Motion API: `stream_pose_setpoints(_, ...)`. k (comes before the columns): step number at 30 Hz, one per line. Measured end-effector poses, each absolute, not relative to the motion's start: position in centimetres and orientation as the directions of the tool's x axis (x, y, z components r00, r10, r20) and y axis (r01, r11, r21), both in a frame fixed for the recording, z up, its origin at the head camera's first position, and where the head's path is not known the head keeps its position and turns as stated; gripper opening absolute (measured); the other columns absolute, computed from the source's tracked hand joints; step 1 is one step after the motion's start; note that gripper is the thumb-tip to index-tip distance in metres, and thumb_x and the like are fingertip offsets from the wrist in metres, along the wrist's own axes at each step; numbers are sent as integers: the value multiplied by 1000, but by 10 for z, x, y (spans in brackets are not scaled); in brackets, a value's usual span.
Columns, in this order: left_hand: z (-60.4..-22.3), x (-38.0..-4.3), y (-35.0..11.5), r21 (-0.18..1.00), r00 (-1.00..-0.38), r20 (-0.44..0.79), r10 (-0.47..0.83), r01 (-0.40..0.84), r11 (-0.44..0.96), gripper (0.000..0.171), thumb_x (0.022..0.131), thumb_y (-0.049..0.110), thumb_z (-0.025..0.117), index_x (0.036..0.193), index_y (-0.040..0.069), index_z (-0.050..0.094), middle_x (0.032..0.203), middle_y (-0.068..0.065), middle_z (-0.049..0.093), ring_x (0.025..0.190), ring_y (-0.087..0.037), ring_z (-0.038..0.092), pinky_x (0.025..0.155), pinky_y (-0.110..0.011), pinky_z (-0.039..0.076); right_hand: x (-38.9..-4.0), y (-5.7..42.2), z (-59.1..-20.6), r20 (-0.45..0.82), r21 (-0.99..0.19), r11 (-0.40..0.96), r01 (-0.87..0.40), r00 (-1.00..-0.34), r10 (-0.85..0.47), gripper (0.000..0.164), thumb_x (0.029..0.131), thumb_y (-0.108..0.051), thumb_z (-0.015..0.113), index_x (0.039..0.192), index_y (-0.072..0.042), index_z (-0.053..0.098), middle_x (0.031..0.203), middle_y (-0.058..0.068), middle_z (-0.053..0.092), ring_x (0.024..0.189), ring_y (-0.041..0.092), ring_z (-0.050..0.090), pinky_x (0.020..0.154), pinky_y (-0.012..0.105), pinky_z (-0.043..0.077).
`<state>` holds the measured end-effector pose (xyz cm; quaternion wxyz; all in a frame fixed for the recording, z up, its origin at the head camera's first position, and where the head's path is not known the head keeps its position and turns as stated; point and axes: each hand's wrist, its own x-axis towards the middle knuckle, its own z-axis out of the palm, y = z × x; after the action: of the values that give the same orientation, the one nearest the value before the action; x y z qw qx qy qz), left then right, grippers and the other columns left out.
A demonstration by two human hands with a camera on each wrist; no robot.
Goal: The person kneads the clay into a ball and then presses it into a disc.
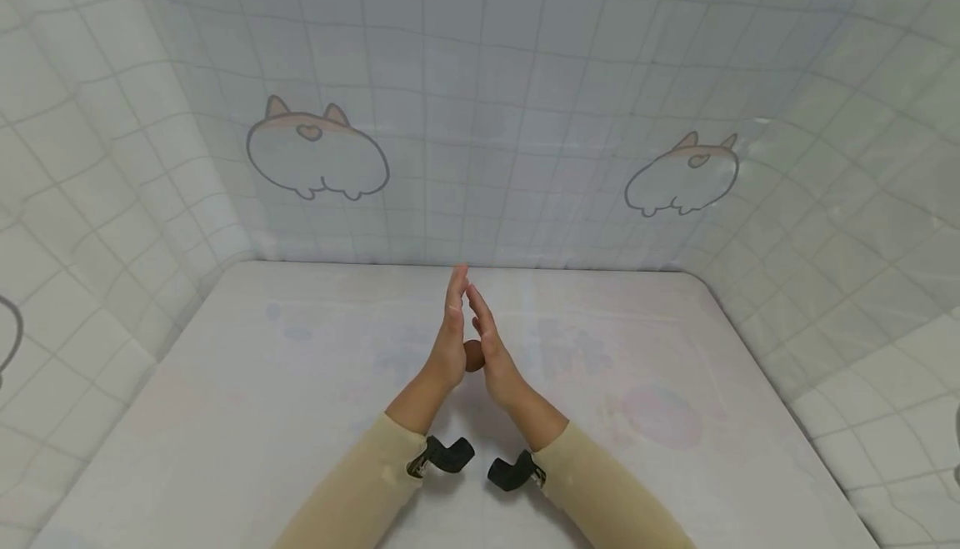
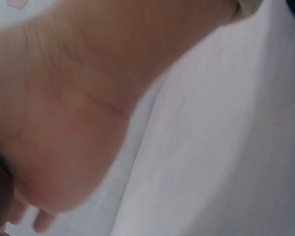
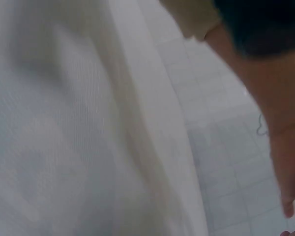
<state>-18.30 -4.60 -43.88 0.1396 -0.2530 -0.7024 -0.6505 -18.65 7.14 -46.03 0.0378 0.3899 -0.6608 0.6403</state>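
A small brown ball (image 1: 474,356) sits between the heels of both palms, over the middle of the white table. My left hand (image 1: 451,339) presses it from the left with straight fingers. From the other side my right hand (image 1: 495,356) presses it, its fingers also extended. The fingertips of both hands come together above the ball, pointing toward the far wall. In the left wrist view, the ball (image 2: 0,191) shows as a dark curve beside the left palm (image 2: 64,152). The right wrist view catches only part of the right hand (image 3: 287,162), and the ball is hidden there.
The table (image 1: 285,382) has a pale cover with faint coloured prints. White grid-patterned sheets (image 1: 480,116) with dog drawings (image 1: 318,157) rise at the back and both sides. Black camera mounts (image 1: 450,456) stick out from both wrists.
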Motion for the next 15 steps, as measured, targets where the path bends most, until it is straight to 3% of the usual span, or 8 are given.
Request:
stream_pose_setpoints(3, -442, -186, -47, 861, -850, 498, 172, 509, 20, 93, 94, 79, 10, 162, 17, -1, 167, 0, -2, 153, -28, 5, 114, -68, 3, -182, 72, -457, 564, -806, -121, -579, -690, -454, 88, 99, -73, 10, 162, -13, 0, 168, 6, 1, 153, 26, 1, 118, 59, 7)
stream_pose_setpoints(9, -449, -184, -42, 888, -876, 424, 231, 452, 81, 91, 94, 79, 9, 162, 20, -2, 167, 0, -2, 153, -26, 4, 113, -70, 8, -177, 75, -442, 564, -807, -49, -588, -745, -356, 88, 99, -72, 6, 162, -11, 3, 168, 9, 3, 153, 26, 7, 119, 56, 11)
stream_pose_setpoints(15, -454, -174, -37, 855, -832, 462, 306, 510, 94, 92, 96, 76, 8, 162, 13, 2, 167, -7, -7, 152, -34, 5, 111, -73, 6, -182, 79, -431, 545, -827, -32, -561, -787, -290, 85, 100, -70, 7, 162, -13, 4, 167, 12, 5, 153, 25, 10, 119, 54, 11)
